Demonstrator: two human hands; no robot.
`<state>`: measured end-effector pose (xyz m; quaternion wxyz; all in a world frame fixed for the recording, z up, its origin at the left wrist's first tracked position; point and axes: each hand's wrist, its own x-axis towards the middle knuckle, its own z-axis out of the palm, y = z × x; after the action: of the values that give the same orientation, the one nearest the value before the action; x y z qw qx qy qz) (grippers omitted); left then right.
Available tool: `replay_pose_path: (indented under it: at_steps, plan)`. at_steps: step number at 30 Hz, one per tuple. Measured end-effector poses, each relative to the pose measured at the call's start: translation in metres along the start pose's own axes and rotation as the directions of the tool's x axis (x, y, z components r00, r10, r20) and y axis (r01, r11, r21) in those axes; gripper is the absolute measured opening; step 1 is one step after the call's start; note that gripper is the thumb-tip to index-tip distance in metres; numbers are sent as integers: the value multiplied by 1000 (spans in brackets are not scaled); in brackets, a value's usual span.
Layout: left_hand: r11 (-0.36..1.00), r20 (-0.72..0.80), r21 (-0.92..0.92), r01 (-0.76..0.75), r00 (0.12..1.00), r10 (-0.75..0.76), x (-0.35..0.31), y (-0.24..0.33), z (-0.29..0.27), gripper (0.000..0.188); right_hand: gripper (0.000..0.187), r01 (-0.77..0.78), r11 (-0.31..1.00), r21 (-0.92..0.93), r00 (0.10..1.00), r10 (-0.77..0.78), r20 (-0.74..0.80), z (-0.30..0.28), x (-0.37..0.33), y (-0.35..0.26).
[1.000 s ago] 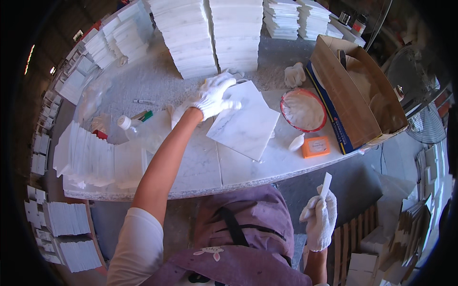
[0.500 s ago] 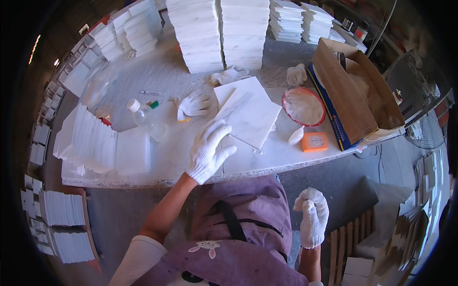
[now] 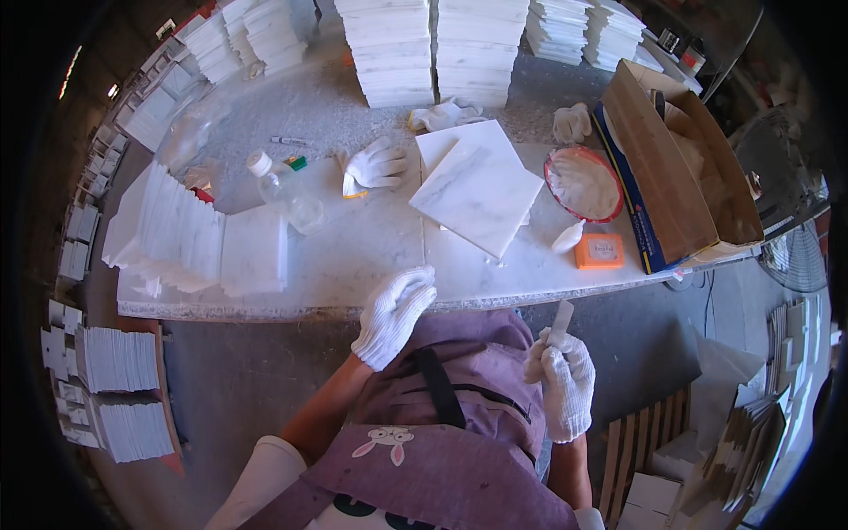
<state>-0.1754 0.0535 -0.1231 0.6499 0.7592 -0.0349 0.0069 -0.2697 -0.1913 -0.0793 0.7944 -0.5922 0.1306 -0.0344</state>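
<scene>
White knitted gloves cover both my hands. My left hand [image 3: 394, 318] hovers at the near edge of the table, holding nothing, its fingers stretched out and close together. In my right hand [image 3: 565, 389], off the table's front edge, a small flat whitish strip [image 3: 560, 323] is pinched between thumb and fingers and points upward. Ahead of my hands lies a white marble tile [image 3: 478, 189] with grey veining, turned at an angle on top of other tiles. An orange box [image 3: 599, 252] and a small white lump [image 3: 568, 237] sit to its right.
Tiles [image 3: 168, 234] lean in a row at left beside a clear bottle [image 3: 291, 196]. A loose glove [image 3: 374, 166], a red-rimmed bowl of white powder [image 3: 583, 184] and a cardboard box [image 3: 662, 159] are on the table [image 3: 353, 238]. Tall tile stacks [image 3: 477, 53] stand behind.
My left hand has drawn back from the tiles toward the table edge, its fingers closing up together. My right hand has turned and risen slightly, bringing the strip into sight. The view has shifted.
</scene>
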Motion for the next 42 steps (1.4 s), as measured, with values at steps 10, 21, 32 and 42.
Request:
replay_pose_path:
  at_steps: [10,21,32,42]
  plan:
    - [659,231,-529,534,838,-495,46,4,9,27,25,-11,1000,-2,1000,11,14,9,42,-5]
    - [455,398,-522,722,677,-619,103,26,26,31,24,-212,977,-30,975,214,56,30,108,-48]
    - [371,370,-591,716,649,-665,114,63,39,37,19,-317,948,37,940,309,146,25,128,-111]
    - [828,81,-152,539,842,-533,151,90,4,29,20,-182,969,167,980,193,-56,-17,114,-120]
